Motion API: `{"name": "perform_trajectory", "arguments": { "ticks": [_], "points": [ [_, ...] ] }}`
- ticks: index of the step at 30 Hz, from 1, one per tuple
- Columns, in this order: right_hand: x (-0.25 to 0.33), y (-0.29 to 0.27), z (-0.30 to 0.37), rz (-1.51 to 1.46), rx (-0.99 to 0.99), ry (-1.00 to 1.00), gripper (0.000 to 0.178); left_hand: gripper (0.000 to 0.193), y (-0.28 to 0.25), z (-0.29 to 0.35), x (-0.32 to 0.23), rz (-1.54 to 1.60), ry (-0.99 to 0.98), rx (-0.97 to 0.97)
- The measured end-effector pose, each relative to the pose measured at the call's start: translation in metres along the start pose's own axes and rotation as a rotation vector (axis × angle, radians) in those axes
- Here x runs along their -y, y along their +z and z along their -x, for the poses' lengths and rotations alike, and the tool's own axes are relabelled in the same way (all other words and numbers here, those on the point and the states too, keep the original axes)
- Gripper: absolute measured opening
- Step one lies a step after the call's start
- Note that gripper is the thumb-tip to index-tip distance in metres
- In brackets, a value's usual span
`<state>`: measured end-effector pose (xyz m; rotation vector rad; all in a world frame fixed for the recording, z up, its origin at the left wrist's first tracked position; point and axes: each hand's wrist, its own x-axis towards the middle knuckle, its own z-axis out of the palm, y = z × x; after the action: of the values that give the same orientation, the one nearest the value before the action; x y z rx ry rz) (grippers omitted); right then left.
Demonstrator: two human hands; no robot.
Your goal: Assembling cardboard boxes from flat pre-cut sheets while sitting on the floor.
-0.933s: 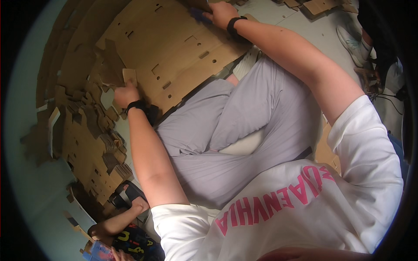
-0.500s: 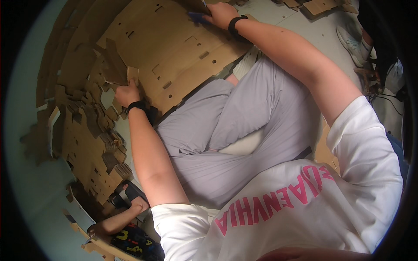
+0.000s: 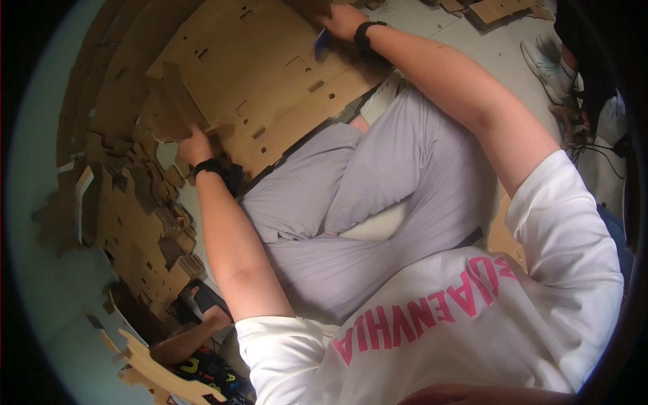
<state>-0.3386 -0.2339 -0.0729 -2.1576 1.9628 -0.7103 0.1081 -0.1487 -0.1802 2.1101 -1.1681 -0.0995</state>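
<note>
A large brown cardboard sheet with slots and round holes lies before my crossed legs. My left hand is closed at its left side, gripping a narrow raised cardboard flap. At the far right corner, my right hand is closed around a small blue object, whose end sticks out below the fingers. A darker cardboard flap stands against those fingertips. The exact kind of the blue object cannot be made out.
Stacks of cut cardboard line the left side. Another person's arm reaches in at lower left, near a curved cardboard piece. More cardboard lies at far right, near a person's shoe and some cables.
The left-hand flap has tipped down, and that hand has shifted slightly. My right hand has turned, swinging the blue object downward. At lower left, a cardboard piece has come further into view.
</note>
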Motion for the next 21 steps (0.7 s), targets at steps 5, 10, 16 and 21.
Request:
{"name": "perform_trajectory", "arguments": {
  "ticks": [5,10,16,21],
  "points": [
    [-0.025,0.014,-0.019,-0.111,-0.050,0.025,0.030,0.047,-0.002,-0.017,0.015,0.357,-0.175,0.285],
    [-0.019,-0.051,-0.047,-0.200,-0.182,-0.137,0.048,0.039,-0.087,-0.025,-0.044,0.814,-0.312,0.101],
    [0.008,-0.205,-0.041,-1.006,-0.044,-0.002,0.043,0.036,-0.233,-0.021,-0.109,1.228,-0.148,0.202],
    [-0.004,-0.296,0.022,-0.973,0.101,-0.116,0.043,0.033,-0.333,0.014,-0.101,1.245,-0.083,0.440]
  ]
}}
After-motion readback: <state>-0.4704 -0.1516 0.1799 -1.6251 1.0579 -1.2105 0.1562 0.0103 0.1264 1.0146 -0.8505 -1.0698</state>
